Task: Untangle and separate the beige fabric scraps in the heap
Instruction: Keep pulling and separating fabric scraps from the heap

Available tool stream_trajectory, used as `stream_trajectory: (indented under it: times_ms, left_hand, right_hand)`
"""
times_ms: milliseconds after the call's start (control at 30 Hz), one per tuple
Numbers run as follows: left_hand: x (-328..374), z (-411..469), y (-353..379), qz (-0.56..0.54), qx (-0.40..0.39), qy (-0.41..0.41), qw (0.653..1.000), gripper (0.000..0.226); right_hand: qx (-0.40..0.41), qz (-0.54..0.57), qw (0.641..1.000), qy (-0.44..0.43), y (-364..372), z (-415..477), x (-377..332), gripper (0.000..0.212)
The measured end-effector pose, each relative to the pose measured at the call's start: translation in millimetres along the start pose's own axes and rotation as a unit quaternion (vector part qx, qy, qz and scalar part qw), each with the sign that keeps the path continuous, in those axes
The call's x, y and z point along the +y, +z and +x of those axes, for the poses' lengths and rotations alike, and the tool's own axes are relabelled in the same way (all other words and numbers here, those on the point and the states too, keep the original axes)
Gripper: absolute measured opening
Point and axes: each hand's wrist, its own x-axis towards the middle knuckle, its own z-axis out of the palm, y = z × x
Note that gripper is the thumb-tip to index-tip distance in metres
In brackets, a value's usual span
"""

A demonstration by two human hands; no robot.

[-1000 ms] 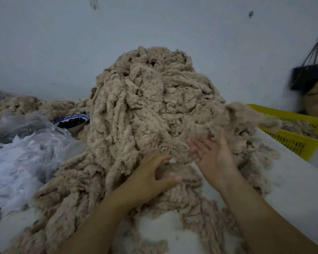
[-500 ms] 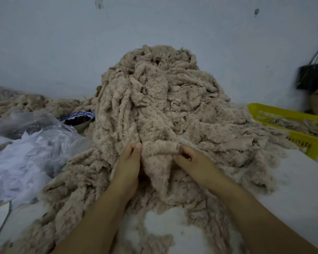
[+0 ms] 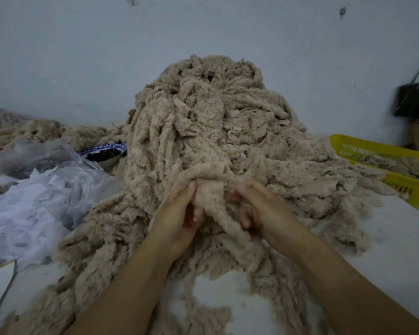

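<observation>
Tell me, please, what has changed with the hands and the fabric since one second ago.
One second ago the right hand was open, with a loose clump in the air beside it. It then came back to the front of the heap, and now it and the left hand both grip one beige scrap. The heap, the yellow basket and the bowl stayed in place.

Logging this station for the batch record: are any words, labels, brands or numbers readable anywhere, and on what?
No text can be read anywhere.
yellow basket: dark marks on its wall, too blurred to tell as text.
bowl: blue rim pattern, no letters.
black bag: no print visible.
</observation>
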Motion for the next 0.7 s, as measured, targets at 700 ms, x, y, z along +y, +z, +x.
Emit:
stream_trajectory:
  times_ms: [700]
  left_hand:
    - [6,-2,-4,0.334,0.060,0.061,0.939,0.036]
  right_hand:
    - [0.174,-0.316,0.927,-0.099,-11,1,-6,0.032]
